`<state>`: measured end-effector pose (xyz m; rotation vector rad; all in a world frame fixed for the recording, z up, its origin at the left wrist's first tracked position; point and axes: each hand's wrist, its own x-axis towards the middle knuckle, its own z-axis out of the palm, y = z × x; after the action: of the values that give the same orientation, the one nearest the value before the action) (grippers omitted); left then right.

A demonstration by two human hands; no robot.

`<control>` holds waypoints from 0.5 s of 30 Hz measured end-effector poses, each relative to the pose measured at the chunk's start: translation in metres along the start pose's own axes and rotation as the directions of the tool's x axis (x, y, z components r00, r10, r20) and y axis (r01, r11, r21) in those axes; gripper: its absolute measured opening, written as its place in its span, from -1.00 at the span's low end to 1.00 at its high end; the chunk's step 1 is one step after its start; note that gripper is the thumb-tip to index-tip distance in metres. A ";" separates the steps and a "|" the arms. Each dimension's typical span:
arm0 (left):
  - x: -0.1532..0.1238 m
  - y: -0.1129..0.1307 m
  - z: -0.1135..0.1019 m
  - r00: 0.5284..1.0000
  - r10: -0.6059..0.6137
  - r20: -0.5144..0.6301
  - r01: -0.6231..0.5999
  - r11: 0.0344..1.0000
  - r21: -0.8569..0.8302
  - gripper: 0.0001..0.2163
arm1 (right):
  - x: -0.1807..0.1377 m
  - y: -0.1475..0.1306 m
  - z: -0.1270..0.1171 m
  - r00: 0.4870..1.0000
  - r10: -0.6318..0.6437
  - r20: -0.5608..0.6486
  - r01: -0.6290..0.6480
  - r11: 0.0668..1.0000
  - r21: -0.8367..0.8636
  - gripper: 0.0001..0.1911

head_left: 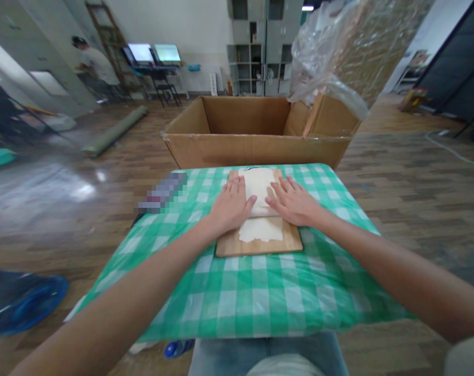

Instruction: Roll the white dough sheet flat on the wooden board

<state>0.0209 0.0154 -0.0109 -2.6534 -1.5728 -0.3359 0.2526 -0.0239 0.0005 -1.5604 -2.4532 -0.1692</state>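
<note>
A thin, pale sheet of what looks like dough (261, 230) lies on a wooden board (289, 243). A crosswise ridge or fold runs through the sheet between my hands; I cannot tell whether something lies beneath it. My left hand (232, 204) rests flat on the sheet's left side, with its fingers pointing away from me and its thumb out. On the right side, my right hand (293, 201) lies with fingers spread, touching the sheet and the board's edge. Both hands are open, palms down, and what is under the palms is hidden.
The board sits on a table with a green-and-white checked cloth (237, 308). A blurred-out flat object (163, 193) lies at the table's left edge. Beyond the table stands a large open cardboard box (256, 149). A person (97, 65) sits in the far left background.
</note>
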 end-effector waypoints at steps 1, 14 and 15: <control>-0.019 0.005 -0.003 0.999 0.037 -0.016 -0.037 0.999 0.006 -0.29 | -0.013 -0.006 0.000 1.000 0.012 0.018 -0.012 1.000 0.010 -0.26; -0.110 0.030 -0.023 0.978 0.207 -0.038 -0.207 0.978 -0.017 -0.21 | -0.096 -0.047 -0.012 0.997 -0.062 0.040 0.060 0.997 0.048 -0.02; -0.094 0.026 -0.020 0.983 0.181 -0.020 -0.181 0.983 -0.020 -0.21 | -0.081 -0.039 -0.010 0.997 -0.056 0.054 0.053 0.997 0.047 -0.06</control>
<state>-0.0028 -0.0810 -0.0086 -2.7742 -1.3169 -0.3693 0.2516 -0.1137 -0.0098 -1.4997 -2.5249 -0.0805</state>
